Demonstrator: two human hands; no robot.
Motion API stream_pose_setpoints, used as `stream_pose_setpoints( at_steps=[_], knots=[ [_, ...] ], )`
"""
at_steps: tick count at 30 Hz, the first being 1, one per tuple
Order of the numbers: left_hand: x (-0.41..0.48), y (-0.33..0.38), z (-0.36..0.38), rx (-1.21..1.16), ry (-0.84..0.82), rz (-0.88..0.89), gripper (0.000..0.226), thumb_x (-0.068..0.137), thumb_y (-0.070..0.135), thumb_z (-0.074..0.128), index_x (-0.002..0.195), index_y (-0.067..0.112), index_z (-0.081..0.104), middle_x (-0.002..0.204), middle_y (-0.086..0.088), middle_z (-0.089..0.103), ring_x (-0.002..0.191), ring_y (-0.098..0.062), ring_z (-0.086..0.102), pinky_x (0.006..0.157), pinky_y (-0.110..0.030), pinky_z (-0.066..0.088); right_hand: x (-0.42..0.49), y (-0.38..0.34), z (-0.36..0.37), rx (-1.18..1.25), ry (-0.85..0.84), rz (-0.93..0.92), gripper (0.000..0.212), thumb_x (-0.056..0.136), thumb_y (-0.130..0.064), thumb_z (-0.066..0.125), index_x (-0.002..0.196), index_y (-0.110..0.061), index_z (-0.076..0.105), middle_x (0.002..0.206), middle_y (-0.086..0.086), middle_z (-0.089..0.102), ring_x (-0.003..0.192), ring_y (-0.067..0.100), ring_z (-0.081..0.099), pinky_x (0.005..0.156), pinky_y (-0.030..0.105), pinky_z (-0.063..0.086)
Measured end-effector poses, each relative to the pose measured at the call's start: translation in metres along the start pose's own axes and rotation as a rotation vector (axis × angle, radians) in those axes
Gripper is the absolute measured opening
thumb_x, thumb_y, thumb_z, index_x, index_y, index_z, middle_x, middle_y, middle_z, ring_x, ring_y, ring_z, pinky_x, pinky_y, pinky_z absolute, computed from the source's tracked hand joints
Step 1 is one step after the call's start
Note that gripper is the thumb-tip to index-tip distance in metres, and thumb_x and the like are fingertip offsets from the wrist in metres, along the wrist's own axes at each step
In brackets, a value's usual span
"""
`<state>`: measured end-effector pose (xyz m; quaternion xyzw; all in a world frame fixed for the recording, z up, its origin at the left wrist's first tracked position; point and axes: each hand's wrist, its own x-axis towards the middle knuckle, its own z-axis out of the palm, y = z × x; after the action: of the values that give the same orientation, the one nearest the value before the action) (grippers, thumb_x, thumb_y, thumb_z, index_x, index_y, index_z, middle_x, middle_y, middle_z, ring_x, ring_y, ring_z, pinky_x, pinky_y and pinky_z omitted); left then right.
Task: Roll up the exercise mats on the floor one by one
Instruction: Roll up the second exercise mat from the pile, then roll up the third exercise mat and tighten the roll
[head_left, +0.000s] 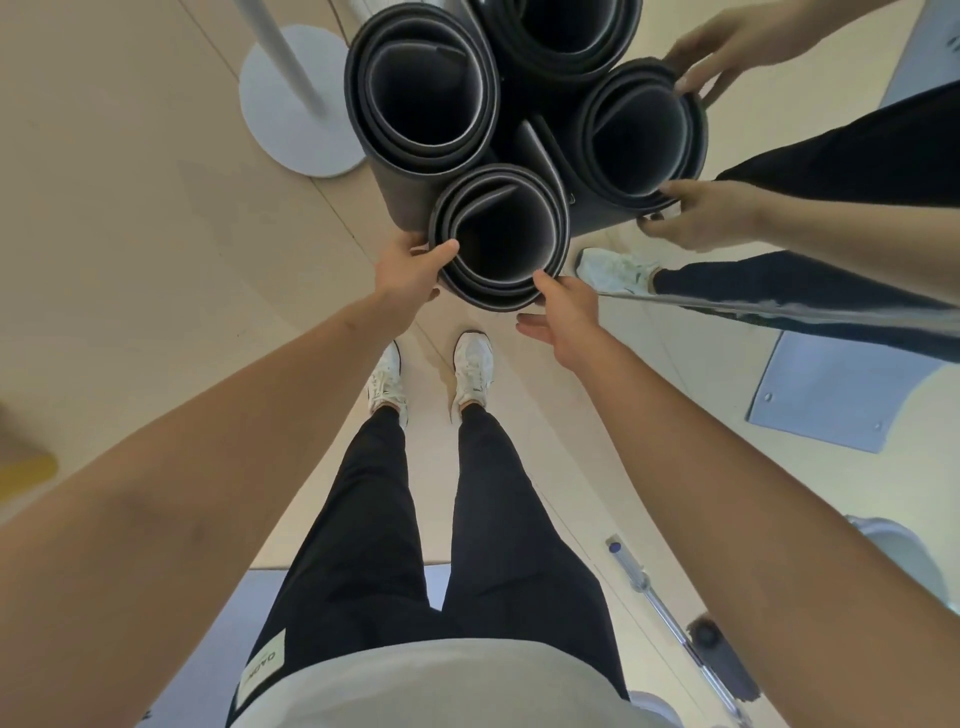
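Observation:
Black exercise mats stand on end on the floor as rolled tubes, seen from above. The nearest rolled mat is between my hands. My left hand grips its left rim, thumb over the edge and fingers round the outside. My right hand is at its right side, thumb touching the rim and fingers held straight beside the roll. A larger rolled mat stands just behind it, touching it. Two more rolls appear at the right, held by a pair of hands that looks like my mirror image.
A white round stand base with its pole sits left of the rolls. A mirror edge runs along the right, showing a reflected leg and shoe. A barbell lies at lower right. My feet stand on beige floor.

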<state>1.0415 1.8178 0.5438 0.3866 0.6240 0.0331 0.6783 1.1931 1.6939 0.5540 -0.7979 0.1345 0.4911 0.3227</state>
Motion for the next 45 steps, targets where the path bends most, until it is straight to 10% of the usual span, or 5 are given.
stream_pose_setpoints(
  at_steps=[7, 16, 32, 45],
  knots=[
    [-0.05, -0.017, -0.054, 0.128, -0.063, -0.021, 0.035, 0.094, 0.03, 0.073, 0.123, 0.012, 0.067, 0.115, -0.005, 0.069, 0.099, -0.023, 0.069, 0.088, -0.035, 0.06, -0.059, 0.011, -0.009, -0.339, 0.078, -0.259, 0.031, 0.096, -0.023, 0.066, 0.126, -0.016, 0.062, 0.097, -0.002, 0.068, 0.088, 0.024, 0.074, 0.082, 0.04, 0.063],
    [-0.2, -0.068, -0.137, 0.035, 0.074, 0.025, 0.017, 0.095, 0.021, 0.071, 0.111, 0.018, 0.073, 0.103, 0.005, 0.073, 0.092, -0.015, 0.068, 0.082, -0.027, 0.052, -0.169, 0.053, 0.011, -0.783, -0.335, -0.624, 0.023, 0.096, -0.023, 0.067, 0.119, -0.024, 0.07, 0.093, -0.016, 0.065, 0.085, 0.006, 0.066, 0.084, 0.032, 0.056],
    [-0.435, -0.281, -0.165, -0.757, 0.853, -0.138, 0.012, 0.095, 0.021, 0.07, 0.104, 0.026, 0.076, 0.105, 0.005, 0.075, 0.101, -0.02, 0.072, 0.095, -0.042, 0.059, -0.328, 0.123, 0.151, -1.725, -1.093, -1.02, 0.018, 0.096, -0.026, 0.067, 0.114, -0.033, 0.066, 0.097, -0.012, 0.069, 0.084, 0.001, 0.064, 0.065, 0.009, 0.042],
    [-0.532, -0.48, -0.237, -1.368, 1.153, -0.26, 0.016, 0.092, 0.023, 0.072, 0.107, 0.019, 0.077, 0.099, -0.002, 0.077, 0.098, -0.024, 0.073, 0.093, -0.039, 0.06, -0.499, 0.356, 0.331, -2.255, -1.422, -1.257, 0.017, 0.094, -0.026, 0.07, 0.112, -0.027, 0.071, 0.092, -0.009, 0.071, 0.086, 0.014, 0.065, 0.079, 0.027, 0.048]
  ],
)
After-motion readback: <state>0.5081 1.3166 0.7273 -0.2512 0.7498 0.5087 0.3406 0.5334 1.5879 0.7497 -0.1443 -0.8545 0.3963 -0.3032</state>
